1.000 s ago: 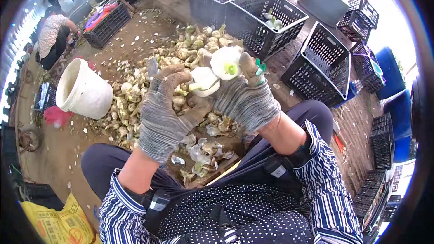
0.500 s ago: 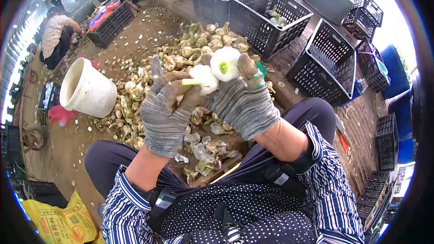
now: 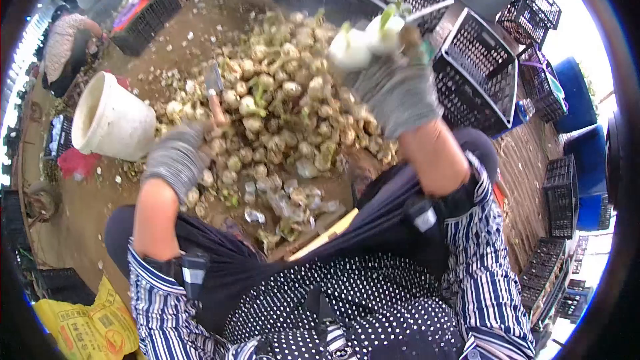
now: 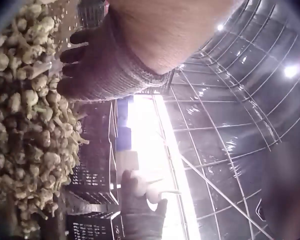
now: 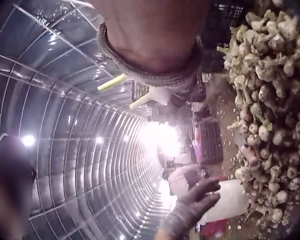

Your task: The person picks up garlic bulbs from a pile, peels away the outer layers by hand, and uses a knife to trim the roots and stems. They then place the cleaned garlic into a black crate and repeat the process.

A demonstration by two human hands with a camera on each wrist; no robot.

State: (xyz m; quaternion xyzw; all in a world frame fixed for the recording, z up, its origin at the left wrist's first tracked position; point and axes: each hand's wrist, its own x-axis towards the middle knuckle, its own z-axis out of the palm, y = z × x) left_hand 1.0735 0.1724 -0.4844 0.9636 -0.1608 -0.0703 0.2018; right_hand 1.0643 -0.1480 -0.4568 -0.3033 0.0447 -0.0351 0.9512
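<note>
Two trimmed white garlic bulbs (image 3: 365, 41) are gripped in the right hand (image 3: 398, 93), raised toward the black crates (image 3: 475, 73). The left hand's (image 3: 177, 160) fingers are spread loosely over the big untrimmed garlic pile (image 3: 287, 103), knife (image 3: 215, 97) beside it — plenty left.
</note>
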